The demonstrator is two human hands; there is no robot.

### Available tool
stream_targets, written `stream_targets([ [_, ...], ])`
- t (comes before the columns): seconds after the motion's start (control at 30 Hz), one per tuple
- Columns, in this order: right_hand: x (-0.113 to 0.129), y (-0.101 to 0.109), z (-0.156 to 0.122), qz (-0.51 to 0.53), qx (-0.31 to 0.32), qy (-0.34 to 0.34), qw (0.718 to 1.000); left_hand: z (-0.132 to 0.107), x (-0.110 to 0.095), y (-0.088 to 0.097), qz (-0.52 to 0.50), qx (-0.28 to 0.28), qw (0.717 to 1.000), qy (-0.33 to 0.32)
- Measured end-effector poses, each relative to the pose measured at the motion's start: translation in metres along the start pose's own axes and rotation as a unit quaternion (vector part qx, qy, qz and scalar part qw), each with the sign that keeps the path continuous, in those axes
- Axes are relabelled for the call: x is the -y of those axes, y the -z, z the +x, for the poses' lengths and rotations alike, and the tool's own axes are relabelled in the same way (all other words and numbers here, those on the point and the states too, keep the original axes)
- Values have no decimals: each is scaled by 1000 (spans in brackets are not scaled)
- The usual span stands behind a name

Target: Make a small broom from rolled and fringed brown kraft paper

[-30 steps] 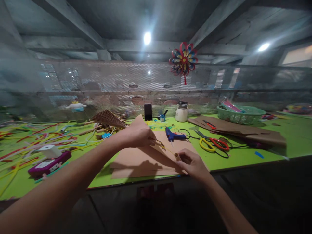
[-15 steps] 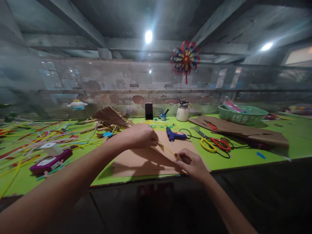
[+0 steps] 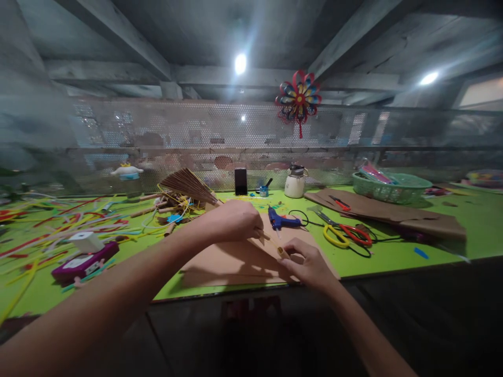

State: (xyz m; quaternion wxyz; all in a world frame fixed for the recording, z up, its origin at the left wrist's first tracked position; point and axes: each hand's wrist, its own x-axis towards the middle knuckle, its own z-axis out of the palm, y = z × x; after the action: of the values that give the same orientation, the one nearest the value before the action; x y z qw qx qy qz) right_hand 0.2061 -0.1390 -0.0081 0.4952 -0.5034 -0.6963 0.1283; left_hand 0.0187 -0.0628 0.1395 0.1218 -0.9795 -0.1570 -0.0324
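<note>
My left hand [image 3: 239, 219] is closed around the narrow end of a brown pleated fan-shaped piece [image 3: 188, 185], whose ribs spread out behind the hand to the left. A pale frayed-looking end [image 3: 264, 236] of it sticks out on the right of the fist. Between thumb and fingers, my right hand [image 3: 308, 262] pinches a short tan tube [image 3: 282, 253] with its opening toward the left hand. A thin yellowish strand runs between the pale end and the tube. Both hands are over brown cardboard sheets [image 3: 228, 267], with a blue glue gun [image 3: 283, 220] lying just beyond.
Scissors with yellow and red handles [image 3: 341, 235] and brown paper [image 3: 393, 212] lie at right, before a green basket [image 3: 393, 188]. A white jug [image 3: 294, 182] and a dark phone [image 3: 240, 181] stand behind. Colourful strips [image 3: 78, 222] and a purple power strip [image 3: 84, 264] spread on the left.
The pale end in my left hand has come closer to the tube, moving right and slightly down. My right hand has shifted a little left, and the tube is tilted differently.
</note>
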Motion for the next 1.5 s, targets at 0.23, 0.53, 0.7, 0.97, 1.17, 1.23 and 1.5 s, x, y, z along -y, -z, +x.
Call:
stream_targets([
  [0.23,-1,-1,2,-8,1,10,1000,2,0,-5,12,20,1000,3],
  [0.53,2,-6,9,-7,5,26,1000,6,-1,-14,-10,26,1000,8],
  [0.7,0,-7,12,-29,7,41,999,5,1,-18,-23,35,999,34],
  [0.97,-3,-10,11,-18,17,-3,1000,-2,6,-20,-69,46,995,50],
  [1.17,0,-13,13,-25,7,19,999,1,2,-16,-80,61,993,68],
  [1.23,0,-13,13,-32,5,30,999,3,0,-15,-77,69,992,73],
  [1.5,5,-13,15,-10,6,5,1000,4,-1,-20,-61,53,996,49],
])
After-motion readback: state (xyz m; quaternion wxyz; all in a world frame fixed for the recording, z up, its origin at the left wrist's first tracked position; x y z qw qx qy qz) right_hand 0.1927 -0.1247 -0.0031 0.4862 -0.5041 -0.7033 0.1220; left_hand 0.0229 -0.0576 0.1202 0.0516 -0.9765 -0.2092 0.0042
